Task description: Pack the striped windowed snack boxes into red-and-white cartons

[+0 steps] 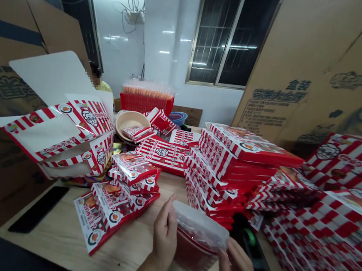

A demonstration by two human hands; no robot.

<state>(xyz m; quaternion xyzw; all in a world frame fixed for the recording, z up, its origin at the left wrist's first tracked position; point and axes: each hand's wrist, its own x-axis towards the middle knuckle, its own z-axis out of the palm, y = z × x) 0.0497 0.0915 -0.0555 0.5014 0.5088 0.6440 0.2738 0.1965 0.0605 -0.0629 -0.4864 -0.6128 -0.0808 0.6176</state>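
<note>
Both my hands hold a see-through plastic packet with a whitish upper part and dark red below, tilted above the wooden table. My left hand is closed on its left edge, thumb and fingers pointing up. At the lower right corner, my right hand pinches it with bent fingers. What the red part is, I cannot tell. Left of my hands lie several flat red-and-white printed boxes. Beyond my right hand is a black tape dispenser with a green core, partly hidden.
Tall stacks of striped boxes stand at the right. An open striped carton and a black phone are at the left. Farther back are a round beige bowl, a red crate and a person. Large cardboard sheets flank the table.
</note>
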